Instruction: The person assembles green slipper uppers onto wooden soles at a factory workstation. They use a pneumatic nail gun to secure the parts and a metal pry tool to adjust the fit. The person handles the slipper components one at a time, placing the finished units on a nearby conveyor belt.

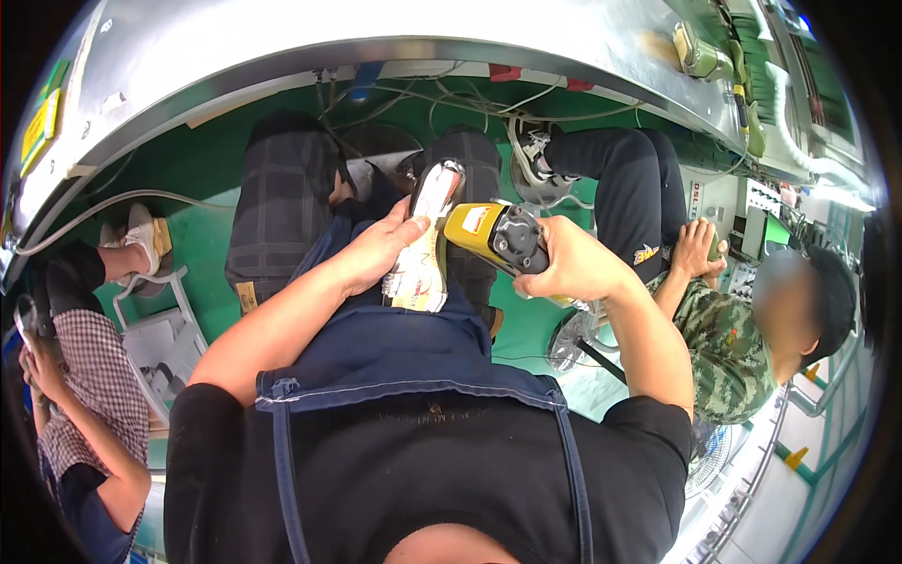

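Observation:
Over my lap, my left hand (390,242) is closed round a long, shoe-shaped piece (421,268) with a whitish, partly printed surface. It stands nearly lengthwise, its narrower end pointing away from me. In my right hand (575,261) is a yellow-and-black staple gun (495,235), with the fingers wrapped round its body. Its yellow nose points left and is touching or very close to the shoe-shaped piece beside my left thumb; I cannot tell which. A dark blue apron (385,352) lies under both.
A metal bench (376,42) curves across the far side, with cables beneath its edge. To my right sits a co-worker in a camouflage shirt (728,338), hands round an olive-green object. Another person (99,376) sits at left beside a grey stool (169,329). Green shoes (709,61) stand far right.

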Tool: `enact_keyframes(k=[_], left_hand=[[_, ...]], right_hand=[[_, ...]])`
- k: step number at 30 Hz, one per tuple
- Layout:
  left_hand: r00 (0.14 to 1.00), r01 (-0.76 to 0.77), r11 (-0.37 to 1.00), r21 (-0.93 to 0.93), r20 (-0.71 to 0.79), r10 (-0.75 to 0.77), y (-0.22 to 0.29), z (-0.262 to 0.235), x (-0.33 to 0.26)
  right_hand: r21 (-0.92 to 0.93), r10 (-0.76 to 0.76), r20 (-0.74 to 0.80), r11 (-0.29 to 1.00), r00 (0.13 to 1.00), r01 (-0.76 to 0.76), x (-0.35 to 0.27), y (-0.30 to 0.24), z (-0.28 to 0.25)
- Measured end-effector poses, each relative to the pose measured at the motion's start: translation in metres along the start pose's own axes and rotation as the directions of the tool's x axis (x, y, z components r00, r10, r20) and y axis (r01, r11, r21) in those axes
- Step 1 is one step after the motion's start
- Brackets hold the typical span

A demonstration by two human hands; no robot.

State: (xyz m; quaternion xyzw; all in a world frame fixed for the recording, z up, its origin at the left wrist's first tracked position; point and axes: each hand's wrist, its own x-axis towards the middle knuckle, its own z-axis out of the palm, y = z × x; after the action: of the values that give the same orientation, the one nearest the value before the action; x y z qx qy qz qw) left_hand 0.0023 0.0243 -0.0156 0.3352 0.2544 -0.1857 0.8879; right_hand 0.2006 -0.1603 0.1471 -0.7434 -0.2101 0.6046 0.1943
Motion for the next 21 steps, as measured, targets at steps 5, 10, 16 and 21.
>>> enact_keyframes(k=[5, 10, 16, 21], left_hand=[[0.999, 0.046, 0.998, -0.042, 0.014, -0.045, -0.004, 0.001, -0.012], [0.997, 0.07, 0.996, -0.055, 0.033, -0.068, 0.002, 0.004, -0.016], [0.997, 0.038, 0.999, -0.015, 0.063, -0.037, 0.003, 0.0, -0.014], [0.997, 0.019, 1.0, 0.016, 0.074, -0.02, 0.0, -0.005, -0.015]], right_hand=[[-0.012, -0.074, -0.039, 0.997, 0.996, 0.074, 0.001, -0.002, -0.002], [-0.006, -0.088, -0.011, 0.996, 0.996, 0.088, 0.007, -0.017, -0.003], [-0.16, -0.009, 0.004, 0.987, 1.0, 0.009, 0.013, -0.04, -0.006], [-0.091, -0.198, -0.199, 0.979, 0.96, 0.183, 0.004, -0.045, -0.023]])
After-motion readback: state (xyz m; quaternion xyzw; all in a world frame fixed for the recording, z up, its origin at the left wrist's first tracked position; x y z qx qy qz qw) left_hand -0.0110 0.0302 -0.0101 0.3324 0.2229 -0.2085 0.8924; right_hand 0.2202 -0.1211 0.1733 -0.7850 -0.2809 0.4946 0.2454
